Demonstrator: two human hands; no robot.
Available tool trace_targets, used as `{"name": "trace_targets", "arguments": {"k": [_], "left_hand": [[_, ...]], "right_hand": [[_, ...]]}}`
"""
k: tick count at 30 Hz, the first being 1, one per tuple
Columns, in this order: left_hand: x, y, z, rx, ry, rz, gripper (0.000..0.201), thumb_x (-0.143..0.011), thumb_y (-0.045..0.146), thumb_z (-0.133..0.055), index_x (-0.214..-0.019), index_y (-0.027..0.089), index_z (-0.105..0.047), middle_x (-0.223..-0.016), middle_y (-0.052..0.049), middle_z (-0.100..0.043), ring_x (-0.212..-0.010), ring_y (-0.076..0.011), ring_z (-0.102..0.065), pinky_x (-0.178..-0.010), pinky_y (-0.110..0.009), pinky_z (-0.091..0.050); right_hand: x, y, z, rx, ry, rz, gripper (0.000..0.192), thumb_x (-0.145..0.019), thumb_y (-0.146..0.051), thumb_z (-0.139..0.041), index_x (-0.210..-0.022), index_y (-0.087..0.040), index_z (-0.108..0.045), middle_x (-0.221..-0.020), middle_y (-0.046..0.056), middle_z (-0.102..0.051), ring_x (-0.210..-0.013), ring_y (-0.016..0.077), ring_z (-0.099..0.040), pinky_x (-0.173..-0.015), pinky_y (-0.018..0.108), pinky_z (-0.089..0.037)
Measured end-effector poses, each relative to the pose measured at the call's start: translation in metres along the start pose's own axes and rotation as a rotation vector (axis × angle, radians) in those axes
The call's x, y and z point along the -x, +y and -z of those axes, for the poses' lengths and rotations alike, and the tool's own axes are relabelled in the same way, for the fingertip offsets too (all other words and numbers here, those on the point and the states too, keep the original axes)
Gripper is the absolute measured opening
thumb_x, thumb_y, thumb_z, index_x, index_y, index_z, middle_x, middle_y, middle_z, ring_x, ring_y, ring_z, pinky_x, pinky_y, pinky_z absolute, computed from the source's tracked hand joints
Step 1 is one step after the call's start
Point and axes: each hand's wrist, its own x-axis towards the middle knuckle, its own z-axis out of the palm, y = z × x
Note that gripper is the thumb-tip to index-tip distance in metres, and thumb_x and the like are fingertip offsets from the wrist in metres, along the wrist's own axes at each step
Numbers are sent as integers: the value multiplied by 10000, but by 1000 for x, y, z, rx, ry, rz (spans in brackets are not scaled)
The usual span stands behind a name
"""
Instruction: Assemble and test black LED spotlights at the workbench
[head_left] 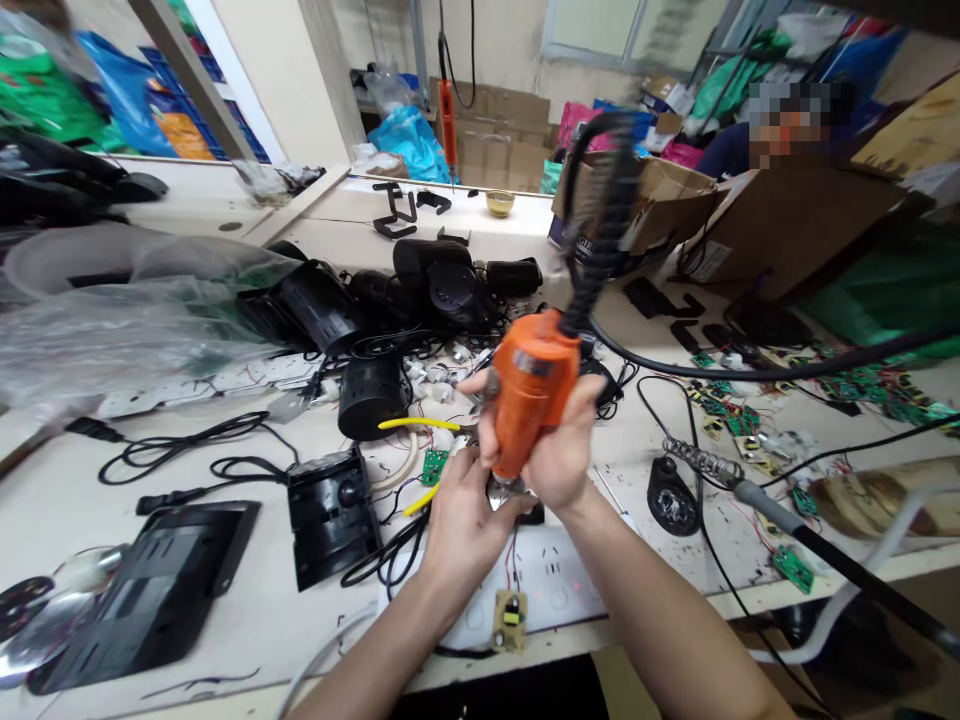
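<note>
An orange electric screwdriver (529, 385) stands nearly upright, tip down, wrapped by the closed fingers of my right hand (564, 455). A coiled black cord leads up from its top. Beneath its tip, my left hand (474, 515) pinches a small part that the fingers mostly hide; a bit of shiny metal and black shows there. Red wires run down from it toward a small tan circuit board (510, 620), which lies on a white power strip (559, 575). Yellow-handled pliers (420, 424) lie just left of my hands, near a green circuit board (434, 466).
Black plastic housings (334, 515) and cables lie to the left. More black cylinders (435, 275) are piled behind. At right are a soldering iron (780, 515), a black oval part (673, 497) and several green boards (791, 568). Another orange screwdriver (448, 125) hangs at the back; a person sits behind boxes.
</note>
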Motion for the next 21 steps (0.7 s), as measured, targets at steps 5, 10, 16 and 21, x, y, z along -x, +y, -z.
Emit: {"name": "trace_targets", "arguments": {"k": [5,10,16,21], "left_hand": [[-1,3,5,-30,-32,-6,317,-736,331,-737,-987,165,-637,-1029,-93,-632,-995,-285,-596,-892,-453,-511],[-3,8,11,-32,-129,42,354,-743,303,-702,-1044,127,-637,-1105,-123,-624,-1058,-302,-586,-948,-454,-484],[-4,8,11,-55,-137,58,395,-746,294,-709,-1087,108,-638,-1112,-135,-627,-1076,-308,-581,-966,-453,-475],[-3,6,11,-61,-143,32,381,-770,275,-693,-1105,105,-633,-1124,-134,-629,-1085,-303,-573,-969,-448,-471]], "right_hand": [[17,-37,4,45,105,155,876,-652,-953,-347,-884,-191,-710,-502,22,-576,-361,148,-471,-329,258,-355],[24,-30,11,111,210,154,815,-669,-932,-371,-818,-220,-741,-486,30,-581,-335,151,-459,-300,266,-309],[23,-20,17,63,211,133,819,-666,-926,-398,-812,-204,-754,-457,28,-572,-341,151,-457,-313,255,-311],[24,-17,21,11,161,169,747,-698,-875,-463,-837,-194,-738,-602,44,-638,-379,138,-475,-325,258,-377]]}}
